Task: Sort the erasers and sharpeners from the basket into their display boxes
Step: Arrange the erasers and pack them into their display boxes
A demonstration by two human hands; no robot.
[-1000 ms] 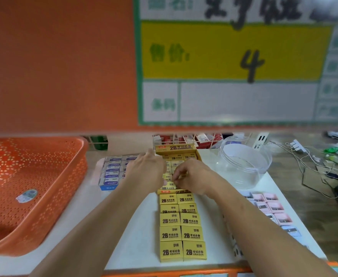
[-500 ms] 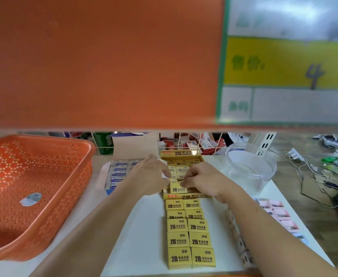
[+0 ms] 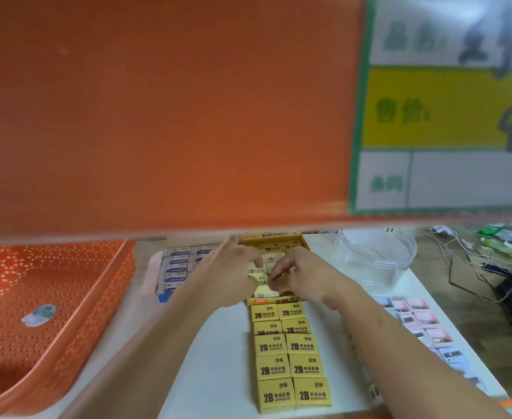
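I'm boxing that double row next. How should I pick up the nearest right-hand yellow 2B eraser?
The eraser lies flat, left and far sides tight against neighbours. Come from the right: tip up its free right edge, then probably pinch top and bottom faces.

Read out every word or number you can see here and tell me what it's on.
"2B" and "ERASER": yellow eraser packs on the table.
"2B": front lip of the yellow display box.
"4": handwritten on the price sign.
Too blurred to read: the sign's other characters, the grey-blue erasers, the basket sticker.
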